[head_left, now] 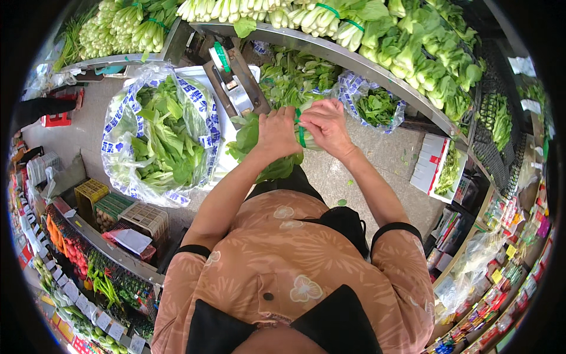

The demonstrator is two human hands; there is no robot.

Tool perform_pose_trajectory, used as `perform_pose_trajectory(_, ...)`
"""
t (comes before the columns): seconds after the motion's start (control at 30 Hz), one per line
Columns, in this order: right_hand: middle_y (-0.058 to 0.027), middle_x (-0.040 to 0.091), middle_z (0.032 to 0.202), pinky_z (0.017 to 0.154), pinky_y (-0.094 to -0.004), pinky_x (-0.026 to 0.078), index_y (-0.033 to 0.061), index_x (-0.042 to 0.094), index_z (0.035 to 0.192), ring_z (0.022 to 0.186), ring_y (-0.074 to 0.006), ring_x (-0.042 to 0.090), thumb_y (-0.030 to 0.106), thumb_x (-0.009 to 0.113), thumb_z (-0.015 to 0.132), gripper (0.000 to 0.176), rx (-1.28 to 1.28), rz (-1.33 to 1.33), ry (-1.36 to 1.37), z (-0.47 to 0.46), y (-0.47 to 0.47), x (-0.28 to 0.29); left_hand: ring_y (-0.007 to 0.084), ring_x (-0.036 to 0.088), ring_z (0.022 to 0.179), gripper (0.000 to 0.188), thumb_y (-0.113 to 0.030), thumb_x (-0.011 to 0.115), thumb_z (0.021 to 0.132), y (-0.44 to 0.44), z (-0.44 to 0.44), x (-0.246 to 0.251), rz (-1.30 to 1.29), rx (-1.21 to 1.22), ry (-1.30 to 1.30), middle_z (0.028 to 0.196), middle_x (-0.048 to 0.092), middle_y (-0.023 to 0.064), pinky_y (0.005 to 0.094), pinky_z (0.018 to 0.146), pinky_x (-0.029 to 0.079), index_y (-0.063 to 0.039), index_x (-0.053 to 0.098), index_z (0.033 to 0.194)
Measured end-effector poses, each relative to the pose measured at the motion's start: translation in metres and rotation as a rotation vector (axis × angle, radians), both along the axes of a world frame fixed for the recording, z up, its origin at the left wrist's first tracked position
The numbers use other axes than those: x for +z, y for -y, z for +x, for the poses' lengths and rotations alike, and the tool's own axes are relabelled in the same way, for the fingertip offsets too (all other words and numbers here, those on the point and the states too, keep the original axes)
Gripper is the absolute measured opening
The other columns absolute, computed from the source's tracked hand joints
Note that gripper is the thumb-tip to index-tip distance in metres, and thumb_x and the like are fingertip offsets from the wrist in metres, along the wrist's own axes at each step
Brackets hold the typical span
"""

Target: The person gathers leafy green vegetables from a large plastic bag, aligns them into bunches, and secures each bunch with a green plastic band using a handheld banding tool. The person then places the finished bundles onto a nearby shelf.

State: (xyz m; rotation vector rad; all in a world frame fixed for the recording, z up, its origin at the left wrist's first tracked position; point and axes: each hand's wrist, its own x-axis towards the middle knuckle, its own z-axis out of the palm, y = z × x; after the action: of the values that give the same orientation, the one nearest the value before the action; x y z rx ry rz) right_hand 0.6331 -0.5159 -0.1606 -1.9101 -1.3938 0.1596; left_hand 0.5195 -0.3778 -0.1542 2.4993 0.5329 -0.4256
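A bunch of leafy greens (pixel 247 137) lies across my lap area, its leaves to the left and its pale stalks to the right, with green tape (pixel 301 132) around it. My left hand (pixel 278 135) presses around the leafy part. At the tape, my right hand (pixel 325 126) pinches with thumb and fingers; a strip end between them is too small to make out. Just beyond my hands stands a metal tape dispenser (pixel 239 95) with a green roll (pixel 221 57). An open plastic bag (pixel 117 172) of loose greens is to the left.
Bundled greens (pixel 309 17) fill the metal-edged shelf (pixel 353 57) ahead. More loose greens (pixel 296 71) and a smaller bag (pixel 398 117) of leaves lie below it. A white box (pixel 426 166) stands on the floor at right; plastic crates (pixel 143 217) are at left. Another person's leg (pixel 44 110) shows far left.
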Motion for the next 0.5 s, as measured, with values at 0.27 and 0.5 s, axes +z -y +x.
perform_pose_trajectory(0.27,-0.0015,0.07,0.102,0.102,-0.0508,0.037,0.012,0.074,0.083,0.111,-0.0246,0.059,0.024,0.076,0.08,0.012,0.158,0.037,0.307,-0.029,0.058,0.123,0.0328,0.062,0.113,0.082,-0.027,0.088,0.054,0.038,-0.027,0.091,0.018,-0.005,0.285,0.117,0.063,0.0137,0.049,0.096,0.043,-0.003,0.053,0.124)
perform_pose_trajectory(0.5,-0.0067,0.068,0.123,0.104,-0.0495,0.037,0.0114,0.075,0.084,0.121,-0.0281,0.056,0.03,0.075,0.082,0.019,0.115,0.066,0.484,-0.081,0.142,0.173,0.0349,0.059,0.118,0.092,-0.027,0.088,0.052,0.062,-0.033,0.125,-0.118,0.093,0.397,0.123,0.062,0.0162,0.0505,0.099,0.041,-0.005,0.05,0.133)
